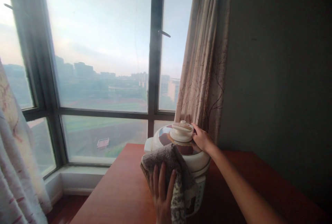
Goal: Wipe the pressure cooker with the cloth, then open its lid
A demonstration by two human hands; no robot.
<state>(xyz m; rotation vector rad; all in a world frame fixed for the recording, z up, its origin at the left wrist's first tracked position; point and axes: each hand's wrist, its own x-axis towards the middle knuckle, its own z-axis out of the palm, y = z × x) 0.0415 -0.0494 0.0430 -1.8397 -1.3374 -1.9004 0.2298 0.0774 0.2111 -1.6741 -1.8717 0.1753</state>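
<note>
A cream-white electric cooker [198, 164] with a rounded body and a control panel at its front right stands on the table. Its shiny lid [166, 137] is seated on top and has a cream knob [181, 131] at the middle. My left hand [162, 191] presses a folded grey-brown towel [166, 158] against the cooker's front, fingers spread over the cloth. Part of the towel hangs down beside the panel, showing a patterned side. My right hand [202, 138] reaches over the lid's right side, with its thumb and a finger at the knob. Its other fingers are hidden.
The reddish-brown table [111, 186] extends to both sides of the cooker. Tall windows [103, 44] with dark frames rise behind it. One patterned curtain [202, 58] hangs just behind the cooker, another curtain [18, 168] at left. A dark wall [275, 65] stands at right.
</note>
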